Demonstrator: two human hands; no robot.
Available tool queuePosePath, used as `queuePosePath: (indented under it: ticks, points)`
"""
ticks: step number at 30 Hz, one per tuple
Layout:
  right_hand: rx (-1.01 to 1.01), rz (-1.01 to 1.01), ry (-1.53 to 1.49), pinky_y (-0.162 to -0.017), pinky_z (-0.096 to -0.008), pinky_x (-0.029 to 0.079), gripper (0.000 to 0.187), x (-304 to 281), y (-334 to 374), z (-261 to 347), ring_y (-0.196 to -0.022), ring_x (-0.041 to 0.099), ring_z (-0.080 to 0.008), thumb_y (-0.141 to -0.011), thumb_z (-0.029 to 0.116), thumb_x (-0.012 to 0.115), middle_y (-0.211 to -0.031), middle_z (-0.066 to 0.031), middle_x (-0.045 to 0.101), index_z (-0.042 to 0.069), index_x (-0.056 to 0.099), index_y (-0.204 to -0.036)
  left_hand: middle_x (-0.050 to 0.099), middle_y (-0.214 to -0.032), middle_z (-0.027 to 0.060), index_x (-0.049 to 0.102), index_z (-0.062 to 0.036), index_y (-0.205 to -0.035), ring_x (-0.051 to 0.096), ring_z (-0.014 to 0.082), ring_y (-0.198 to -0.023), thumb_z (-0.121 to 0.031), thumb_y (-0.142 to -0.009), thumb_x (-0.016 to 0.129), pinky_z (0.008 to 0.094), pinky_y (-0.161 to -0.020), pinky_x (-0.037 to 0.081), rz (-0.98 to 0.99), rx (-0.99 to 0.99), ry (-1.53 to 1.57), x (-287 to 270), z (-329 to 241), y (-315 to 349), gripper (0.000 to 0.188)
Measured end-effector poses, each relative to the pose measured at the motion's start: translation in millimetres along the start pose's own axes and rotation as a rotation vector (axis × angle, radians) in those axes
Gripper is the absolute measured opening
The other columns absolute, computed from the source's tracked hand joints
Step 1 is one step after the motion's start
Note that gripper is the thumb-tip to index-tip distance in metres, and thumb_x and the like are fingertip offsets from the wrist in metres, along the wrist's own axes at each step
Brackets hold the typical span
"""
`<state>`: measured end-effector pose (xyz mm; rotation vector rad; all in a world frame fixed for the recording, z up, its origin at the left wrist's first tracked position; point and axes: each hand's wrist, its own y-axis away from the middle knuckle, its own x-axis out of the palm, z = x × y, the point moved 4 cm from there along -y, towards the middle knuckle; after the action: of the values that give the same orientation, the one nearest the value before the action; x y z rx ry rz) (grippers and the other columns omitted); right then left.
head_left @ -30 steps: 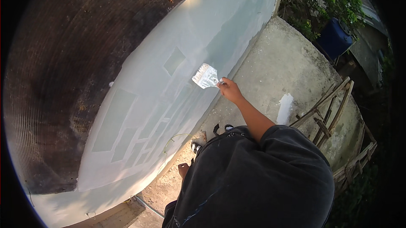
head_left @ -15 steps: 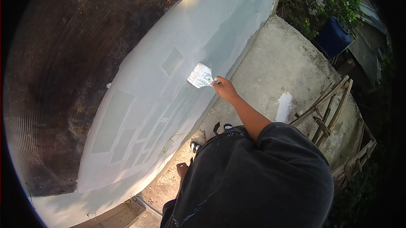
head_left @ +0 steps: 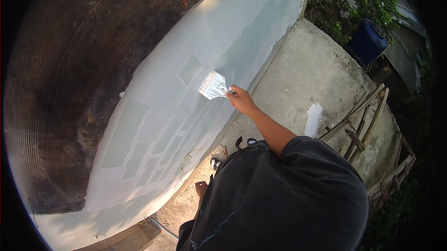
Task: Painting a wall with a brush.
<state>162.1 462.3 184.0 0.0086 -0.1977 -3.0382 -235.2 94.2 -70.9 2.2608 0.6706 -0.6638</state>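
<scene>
My right hand [head_left: 240, 99] is closed round the short handle of a wide, flat paintbrush [head_left: 214, 85] smeared with white paint. The brush's bristles point left against the pale wall [head_left: 153, 106], just below a small grey-green patch; whether they press on it is hard to tell. White paint covers much of this wall, with grey-green strips and rectangles showing between. My left hand [head_left: 201, 188] hangs low beside my dark shirt, its fingers curled; anything inside them is hidden.
Dark brown ribbed sheeting [head_left: 93, 55] borders the wall on the left. Right of the wall lies a concrete slab [head_left: 298, 74] with a white paint patch [head_left: 313, 119]. A wooden frame [head_left: 356, 130] leans at its edge. Beyond stands a blue tank [head_left: 368, 41]. A thin yellowish wire [head_left: 188, 155] hangs by the wall's lower edge.
My right hand and the paintbrush have shifted slightly left along the wall. My left hand has barely moved.
</scene>
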Motion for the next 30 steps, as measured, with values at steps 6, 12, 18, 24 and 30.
queuePosePath:
  ticks: [6, 12, 18, 24, 30]
  points:
    - [0.06, -0.052, -0.035, -0.046, -0.0246, 0.035, 0.018, -26, 24, -14, -0.049, 0.043, -0.0071, -0.091, 0.019, 0.054, -0.057, -0.0005, 0.05, 0.005, 0.049, -0.082, 0.064, -0.092, 0.0211, 0.056, -0.0035, -0.094, 0.061, 0.0373, -0.088, -0.025, -0.078, 0.057, 0.043, -0.077, 0.048, -0.052, -0.026, -0.343, 3, -72, 29, 0.028]
    - [-0.021, 0.043, 0.013, -0.048, -0.0258, 0.036, 0.016, 28, 12, 35, -0.05, 0.044, -0.0075, -0.091, 0.018, 0.055, -0.057, -0.0007, 0.05, 0.005, 0.05, -0.083, 0.063, -0.097, 0.0227, 0.056, -0.0032, -0.095, 0.059, 0.0382, -0.096, -0.026, -0.078, 0.056, 0.0437, -0.082, 0.047, -0.095, -0.036, -0.075, 4, 27, 0, 0.029]
    - [0.032, -0.033, 0.03, -0.048, -0.0258, 0.036, 0.017, 0, 21, -12, -0.051, 0.044, -0.007, -0.091, 0.018, 0.055, -0.057, -0.001, 0.05, 0.005, 0.048, -0.082, 0.062, -0.1, 0.0229, 0.056, -0.0031, -0.095, 0.059, 0.0379, -0.095, -0.027, -0.079, 0.056, 0.0435, -0.081, 0.047, 0.005, -0.111, -0.19, 3, -27, 18, 0.029]
    - [-0.034, -0.05, 0.01, -0.049, -0.0262, 0.036, 0.019, 7, 17, 47, -0.051, 0.044, -0.0078, -0.09, 0.019, 0.056, -0.057, -0.0007, 0.05, 0.005, 0.048, -0.081, 0.063, -0.097, 0.0193, 0.056, -0.0051, -0.093, 0.059, 0.0386, -0.096, -0.028, -0.078, 0.057, 0.0441, -0.081, 0.047, -0.106, -0.152, -0.345, 10, -35, 42, 0.028]
    - [0.053, -0.054, 0.094, -0.048, -0.026, 0.035, 0.019, 6, 22, 9, -0.049, 0.044, -0.0081, -0.09, 0.02, 0.055, -0.057, -0.001, 0.05, 0.004, 0.05, -0.081, 0.063, -0.095, 0.0207, 0.057, -0.0044, -0.091, 0.06, 0.0384, -0.093, -0.028, -0.077, 0.058, 0.0436, -0.08, 0.047, -0.115, -0.072, -0.268, 10, -19, 29, 0.028]
